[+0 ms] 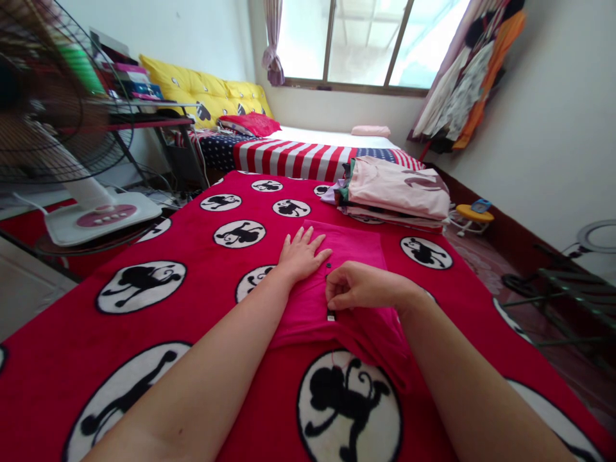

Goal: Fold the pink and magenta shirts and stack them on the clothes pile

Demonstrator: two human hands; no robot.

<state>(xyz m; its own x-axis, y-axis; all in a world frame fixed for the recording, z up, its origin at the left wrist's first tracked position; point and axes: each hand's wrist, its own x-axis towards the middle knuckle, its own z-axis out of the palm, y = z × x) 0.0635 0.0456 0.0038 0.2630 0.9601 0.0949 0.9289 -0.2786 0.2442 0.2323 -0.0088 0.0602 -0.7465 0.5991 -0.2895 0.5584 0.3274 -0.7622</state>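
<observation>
- Far left: standing fan (pixel 62 128) with white base (pixel 101 215), on the floor beside the bed, well apart from both hands.
- Behind it: metal shelf (pixel 149 122) with stacked books (pixel 132 80), next to a yellow cushion (pixel 202 90) at the head of the far bed.
- Under everything in front: red blanket (pixel 185 250) with black monkey shapes in white circles, spread flat over the near bed.
- Left hand (pixel 303 255): open, fingers spread, palm pressed flat on the pink shirt, holding nothing.
- Pink shirt (pixel 308 308): lying flat on the red blanket, between both hands, front strip with small dark buttons facing up, lower part bunched near the person.
- Right hand (pixel 363 287): closed up, fingers curled, thumb and fingertips pinching the shirt's front strip just beside a small dark button (pixel 328 265).
- Far bed: striped bedspread (pixel 293 157) past the blanket's top edge, below a window (pixel 366 42).
- Right of the shirt: stack of folded clothes (pixel 394 192), on the blanket, near the left hand but not touching it.
- Far right: hanging clothes (pixel 464 83) on the wall side, small yellow stool (pixel 474 215) on the floor.
</observation>
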